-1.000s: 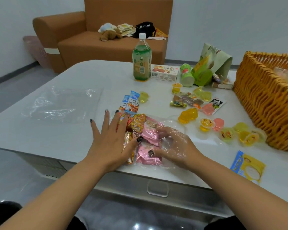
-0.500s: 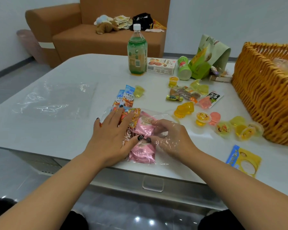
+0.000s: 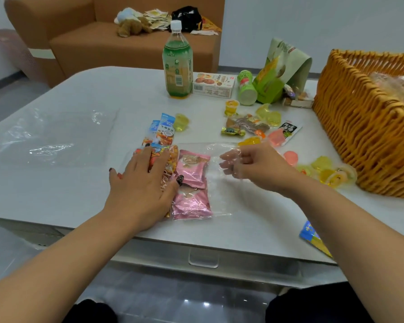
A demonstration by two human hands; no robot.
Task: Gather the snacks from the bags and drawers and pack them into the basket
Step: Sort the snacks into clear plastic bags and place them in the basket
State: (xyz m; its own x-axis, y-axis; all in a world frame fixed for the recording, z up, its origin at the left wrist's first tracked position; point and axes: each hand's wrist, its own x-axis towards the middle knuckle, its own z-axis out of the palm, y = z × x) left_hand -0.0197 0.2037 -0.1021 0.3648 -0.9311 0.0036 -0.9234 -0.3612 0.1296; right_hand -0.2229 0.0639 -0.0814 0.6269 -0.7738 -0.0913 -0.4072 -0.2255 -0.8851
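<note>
Left hand [image 3: 142, 183]: fingers extended and spread, palm down, pressing flat on the orange snack packet [image 3: 170, 159] inside the clear plastic bag [image 3: 217, 183]; thumb tip touches the upper pink packet [image 3: 191, 169]. A second pink packet [image 3: 191, 202] lies just below it, also in the bag. Right hand [image 3: 254, 169]: fingers curled, pinching the bag's film near its open edge, raised slightly off the white table [image 3: 68, 201]. Blue sachets [image 3: 163, 131] lie just beyond the left fingertips. Jelly cups [image 3: 327, 173] lie beside the wicker basket [image 3: 364, 141], which stands at the table's right side.
</note>
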